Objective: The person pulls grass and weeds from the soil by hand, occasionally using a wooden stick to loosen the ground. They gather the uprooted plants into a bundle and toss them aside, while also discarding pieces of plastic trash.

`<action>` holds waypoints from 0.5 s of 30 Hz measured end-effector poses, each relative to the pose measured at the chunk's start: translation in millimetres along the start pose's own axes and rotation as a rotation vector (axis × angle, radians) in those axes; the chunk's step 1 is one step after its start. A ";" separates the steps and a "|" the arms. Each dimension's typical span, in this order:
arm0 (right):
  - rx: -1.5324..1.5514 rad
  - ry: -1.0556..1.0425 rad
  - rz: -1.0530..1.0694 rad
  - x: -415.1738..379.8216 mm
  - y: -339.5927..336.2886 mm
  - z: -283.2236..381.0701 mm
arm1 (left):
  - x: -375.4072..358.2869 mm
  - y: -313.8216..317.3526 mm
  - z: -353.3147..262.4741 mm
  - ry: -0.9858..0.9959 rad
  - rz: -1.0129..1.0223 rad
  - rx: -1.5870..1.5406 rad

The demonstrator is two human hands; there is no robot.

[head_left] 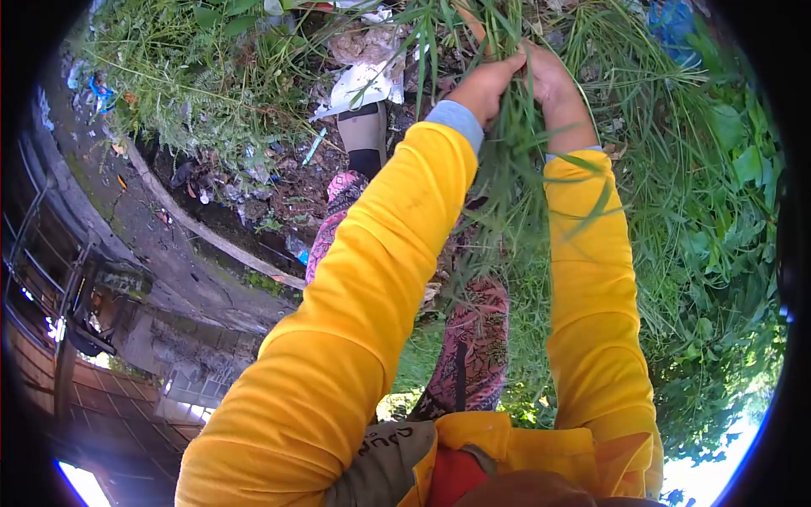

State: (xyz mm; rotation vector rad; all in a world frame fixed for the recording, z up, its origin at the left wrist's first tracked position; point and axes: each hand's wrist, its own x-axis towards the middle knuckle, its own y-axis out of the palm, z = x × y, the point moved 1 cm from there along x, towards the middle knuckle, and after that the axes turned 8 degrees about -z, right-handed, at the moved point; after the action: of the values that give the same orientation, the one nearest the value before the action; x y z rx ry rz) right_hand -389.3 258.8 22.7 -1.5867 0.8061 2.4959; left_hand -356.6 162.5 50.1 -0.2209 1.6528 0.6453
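Both my hands are close together among long green grass (515,169) at the top of the head view. My left hand (487,89), at the end of a yellow sleeve with a grey-blue cuff, has its fingers closed around grass stems. Just to its right, my right hand (551,80) is bent in towards the same clump, its fingers closed and partly covered by blades. Long blades hang down between my forearms. A narrow orange-brown piece (471,21) shows above the hands, partly hidden by the grass.
My leg in patterned pink trousers (469,346) stands amid the grass. White sheet-like litter (359,89) lies by my grey-and-black lower leg covering (365,139). A concrete curb (211,241) and paved path run along the left. Blue plastic (673,29) lies upper right, near broad-leaved plants (735,144).
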 end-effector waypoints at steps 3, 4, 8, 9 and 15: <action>-0.153 0.222 -0.203 10.2 10.8 5.7 | -7.5 -15.7 -8.5 -0.007 0.150 0.305; -0.210 0.206 -0.218 -0.7 25.2 13.9 | 1.0 -16.9 -9.5 0.076 -0.016 0.568; -0.241 0.204 -0.241 41.0 20.7 8.1 | 21.1 -24.7 2.4 0.396 -0.054 0.940; -0.250 0.188 -0.296 37.7 24.3 6.7 | 25.9 -27.5 6.6 0.411 -0.067 0.947; 0.032 0.229 -0.334 58.3 6.3 1.6 | -8.8 -19.1 14.3 0.499 -0.354 1.035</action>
State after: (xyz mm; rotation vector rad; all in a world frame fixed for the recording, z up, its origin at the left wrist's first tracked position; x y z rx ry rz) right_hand -419.6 241.9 -24.6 -1.8447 0.5426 2.0896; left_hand -333.3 152.4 52.2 0.0981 2.1404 -0.6095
